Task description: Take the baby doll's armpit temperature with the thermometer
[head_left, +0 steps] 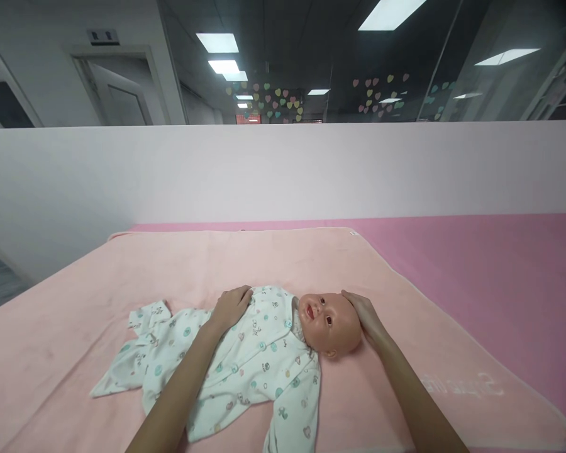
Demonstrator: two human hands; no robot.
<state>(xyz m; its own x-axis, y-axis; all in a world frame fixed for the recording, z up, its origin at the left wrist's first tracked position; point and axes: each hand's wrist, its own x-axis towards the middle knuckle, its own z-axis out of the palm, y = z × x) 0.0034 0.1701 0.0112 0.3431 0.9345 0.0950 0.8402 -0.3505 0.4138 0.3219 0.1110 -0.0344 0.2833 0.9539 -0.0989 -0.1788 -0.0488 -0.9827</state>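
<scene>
A baby doll [332, 322] lies on its back, its head toward the right and its mouth painted red. It wears a white sleepsuit [249, 352] with small printed patterns and snaps down the front. My left hand [232, 307] rests on the far side of the sleepsuit at the torso, fingers extended and close together. At the crown of the doll's head, my right hand [365, 316] lies with its fingers along the scalp, touching it. Part of the doll's legs is hidden by my left forearm.
Under the doll spreads a peach blanket [122, 270] with pale lettering near its right corner. Beneath that is a pink surface [500, 283]. A white low wall [283, 170] stands behind, with glass, heart stickers and a door [122, 100] beyond.
</scene>
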